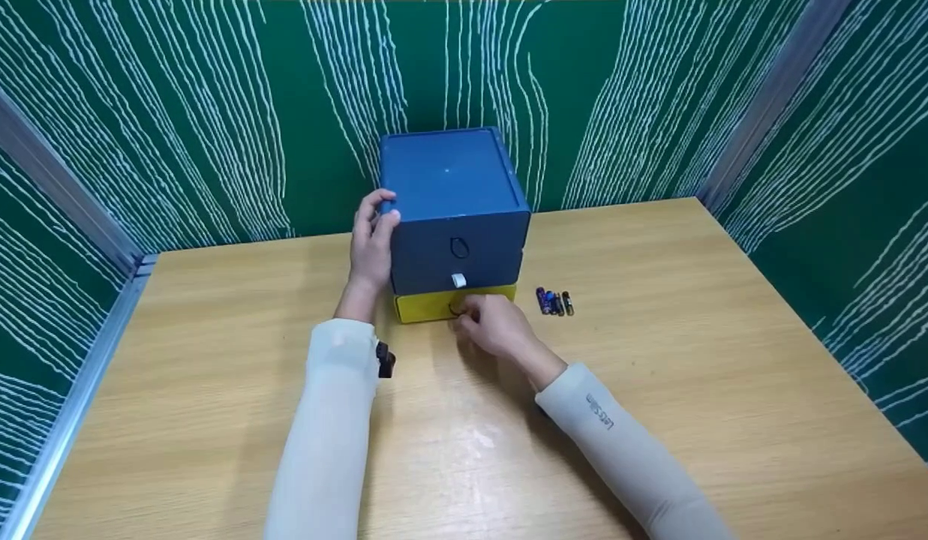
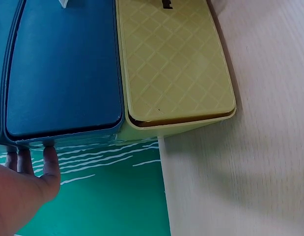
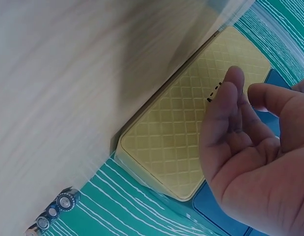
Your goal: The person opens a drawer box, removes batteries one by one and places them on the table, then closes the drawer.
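A stack of drawers stands against the back wall, with a blue drawer box [image 1: 456,176] above a yellow drawer [image 1: 422,307]. My left hand [image 1: 371,251] rests against the blue box's left side, its fingers extended along the wall in the left wrist view. At the yellow front, my right hand [image 1: 494,324] has curled fingers around the small dark pull loop [image 3: 214,92]. The fingers partly hide that loop. A narrow gap shows along one edge of the yellow drawer front [image 2: 176,64]. The blue front carries a black loop [image 1: 460,248] and a white tab [image 1: 458,280].
Several small batteries [image 1: 555,302] lie on the wooden table [image 1: 208,375] to the right of the drawers. Green panels with white wavy lines [image 1: 328,75] enclose the back and sides, with metal posts [image 1: 771,97] at the corners.
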Available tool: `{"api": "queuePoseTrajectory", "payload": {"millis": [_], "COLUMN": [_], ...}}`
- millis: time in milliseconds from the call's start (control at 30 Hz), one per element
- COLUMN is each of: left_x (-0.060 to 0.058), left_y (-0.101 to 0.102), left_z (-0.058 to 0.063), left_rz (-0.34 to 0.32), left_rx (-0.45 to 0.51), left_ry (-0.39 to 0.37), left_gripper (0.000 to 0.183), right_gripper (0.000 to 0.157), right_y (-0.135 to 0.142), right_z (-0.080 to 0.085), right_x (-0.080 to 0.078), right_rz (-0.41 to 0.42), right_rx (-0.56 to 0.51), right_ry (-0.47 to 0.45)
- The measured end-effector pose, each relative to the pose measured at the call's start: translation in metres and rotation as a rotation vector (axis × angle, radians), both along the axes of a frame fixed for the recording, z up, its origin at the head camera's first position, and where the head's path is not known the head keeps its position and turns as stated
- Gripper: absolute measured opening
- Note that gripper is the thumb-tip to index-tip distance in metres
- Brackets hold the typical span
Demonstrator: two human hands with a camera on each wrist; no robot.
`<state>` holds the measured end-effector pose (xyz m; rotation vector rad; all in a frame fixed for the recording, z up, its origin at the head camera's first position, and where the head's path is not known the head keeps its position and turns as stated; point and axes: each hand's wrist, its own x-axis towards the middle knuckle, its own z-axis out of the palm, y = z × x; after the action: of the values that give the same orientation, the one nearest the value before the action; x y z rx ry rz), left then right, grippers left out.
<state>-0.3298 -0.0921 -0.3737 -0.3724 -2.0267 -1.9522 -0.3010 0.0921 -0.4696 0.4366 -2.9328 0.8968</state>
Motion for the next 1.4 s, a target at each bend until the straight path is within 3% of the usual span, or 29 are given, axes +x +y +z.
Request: {"api": "queuePoseTrajectory", "payload": {"millis": [100,333,500,633,933,1233,1400], "left_x": [-0.001,-0.017,-0.021,-0.019,0.002,-0.002,0.002], "left_y": [0.0,-0.005,-0.005,-0.004,0.0,-0.001,-0.001], "left_z": [-0.001,-0.016,-0.019,-0.014,0.004,0.0,0.003], "left_rz": [0.002,0.013,0.018,0.007,0.015,0.019,0.009], "left_rx": [0.004,0.004,0.008,0.015,-0.005,-0.015,-0.004], "left_ry": [-0.009,-0.022,-0.022,-0.041,-0.043,-0.046,-0.039], "left_gripper": [0.032,0.028,0.028,0.03,0.035,0.034,0.034], "right_gripper": [0.016,0.017,0.017,0.017,0.017,0.017,0.017], "right_y": [0.0,-0.001,0.0,0.001,0.002,0.003,0.002], "right_z": [-0.001,0.0,0.003,0.004,0.004,0.004,0.003], "right_x": [0.0,-0.001,-0.002,-0.003,-0.002,-0.001,-0.001], "right_rz": [-0.009,-0.021,-0.023,-0.023,-0.002,0.003,0.0], "right_rx": [0.006,0.011,0.037,0.053,0.078,0.061,0.049], "right_ry": [-0.011,-0.021,0.001,0.029,0.049,0.056,0.034]}}
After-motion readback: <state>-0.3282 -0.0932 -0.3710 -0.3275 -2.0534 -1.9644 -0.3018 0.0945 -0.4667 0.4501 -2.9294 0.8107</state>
